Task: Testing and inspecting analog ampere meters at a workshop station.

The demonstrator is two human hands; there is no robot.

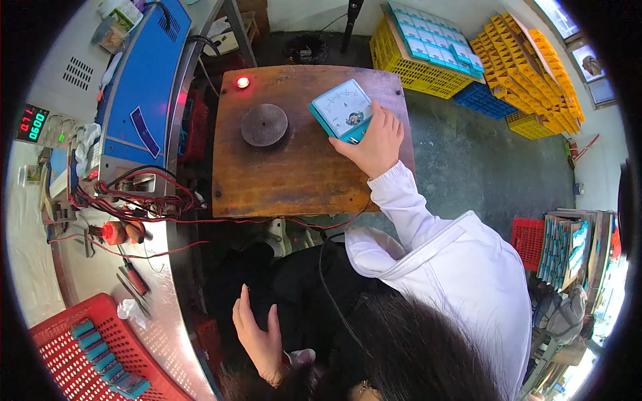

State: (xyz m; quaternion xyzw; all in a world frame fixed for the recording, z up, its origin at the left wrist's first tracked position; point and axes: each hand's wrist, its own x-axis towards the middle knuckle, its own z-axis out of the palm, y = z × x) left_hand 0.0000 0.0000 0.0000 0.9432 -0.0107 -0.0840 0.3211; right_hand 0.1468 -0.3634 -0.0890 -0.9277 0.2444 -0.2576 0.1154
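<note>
Reader: Where is the meter (343, 107) located, and how is it supported?

Instructor: The square, teal-cased meter with its white dial is held at the right half of the wooden table (294, 187), apart from the round disc (265, 125) on its left. It is set askew to the table's edges; whether the wood is touched by its base cannot be told. Its lower and right edges are gripped by the right hand (374, 144), with thumb and fingers parted by about the breadth of that corner.

Reader: And the left hand (257, 337)?

Instructor: It is held open near the dark clothing (294, 267), short of the table, with fingers spread; nothing is seen in its grasp.

Reader: How is such a hold best managed?

Instructor: The case should be pressed at its sides, with fingertips kept off the dial. Because only one corner is gripped, twisting may be expected; steadiness would be gained if the opposite edge were supported by the left hand. Clearance should be kept between the white sleeve (401, 197) and the red cable (247, 221), where snagging is possible.
</note>
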